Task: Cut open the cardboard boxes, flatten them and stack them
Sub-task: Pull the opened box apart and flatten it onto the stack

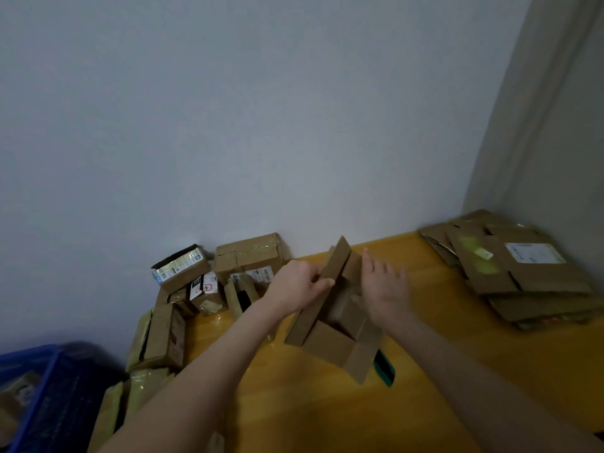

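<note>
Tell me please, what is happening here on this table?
A person is working on an opened cardboard box on the yellow table. The left hand grips its raised flap; the right hand, fingers straight, is against the box's inside. Flattened boxes lie stacked at the far right, and closed boxes wait at the left by the wall.
</note>
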A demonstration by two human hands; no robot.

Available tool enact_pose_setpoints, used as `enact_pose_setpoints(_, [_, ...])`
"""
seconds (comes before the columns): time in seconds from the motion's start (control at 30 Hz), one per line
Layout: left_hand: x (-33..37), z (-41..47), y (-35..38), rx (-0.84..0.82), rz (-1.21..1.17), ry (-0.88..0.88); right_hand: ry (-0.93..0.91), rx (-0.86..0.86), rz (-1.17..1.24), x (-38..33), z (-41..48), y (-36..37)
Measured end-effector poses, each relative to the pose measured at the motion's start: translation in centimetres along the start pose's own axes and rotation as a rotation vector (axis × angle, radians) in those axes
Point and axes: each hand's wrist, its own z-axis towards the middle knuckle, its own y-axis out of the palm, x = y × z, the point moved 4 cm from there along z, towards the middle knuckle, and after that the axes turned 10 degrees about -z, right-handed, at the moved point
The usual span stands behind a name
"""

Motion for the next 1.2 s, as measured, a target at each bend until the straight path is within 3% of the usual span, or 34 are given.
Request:
enact_pose_setpoints(0.17, [-2.3,-0.5,-1.9,0.102,0.094,-0.017,-0.081,0.038,0.264,1.2,-0.1,-0.4])
enact_pose_setpoints(0.3, [-5.2,-1.9,-2.7,0.468,0.085,-0.174,-0.039,0.022,0.451,1.0,-0.2,0.0])
enact_pose_setpoints(0.33, [-6.2,-2.5,-2.5,0.566,0.017,-0.259,-0.003,0.032,0.498,1.0,-0.3,0.1])
enact_pose_setpoints(0.4, [-8.4,-3.7,-1.8,0.646,-0.362,-0.501,0.056,0.065,0.607,1.4,-0.7,0.4])
enact_pose_setpoints(0.47, [-10.0,-4.4,0.2,0.520,-0.687,-0.604,0.061,0.094,0.701,1.7,-1.1,0.3])
enact_pose_setpoints(0.5, [-10.2,-4.6,0.9,0.419,-0.725,-0.601,0.028,0.104,0.731,1.7,-1.3,0.2])
enact_pose_setpoints(0.57, [-10.1,-4.6,1.4,0.328,-0.661,-0.591,-0.056,0.117,0.765,1.4,-1.8,-0.1])
enact_pose_setpoints(0.67, [-10.3,-4.3,0.7,0.340,-0.593,-0.607,-0.089,0.131,0.882,1.6,-2.6,-0.2])
enact_pose_setpoints(0.77, [-10.5,-4.5,0.5,0.120,-0.741,-0.504,-0.011,0.108,1.002,2.8,-3.1,0.3])
enact_pose_setpoints(0.83, [-10.5,-5.1,0.2,-0.049,-0.928,-0.445,0.040,0.084,1.062,4.0,-3.3,0.7])
enact_pose_setpoints(0.97, [-10.3,-5.8,-0.7,-0.220,-1.434,-0.424,0.056,0.064,1.205,5.9,-4.0,1.3])
enact_pose_setpoints(1.1, [-9.9,-5.4,-0.6,-0.192,-1.365,-0.575,0.001,0.007,1.329,5.9,-4.2,1.6])
enact_pose_setpoints(1.2, [-9.4,-5.4,-0.3,-0.099,-1.285,-0.637,-0.076,-0.080,1.263,5.2,-4.3,1.3])
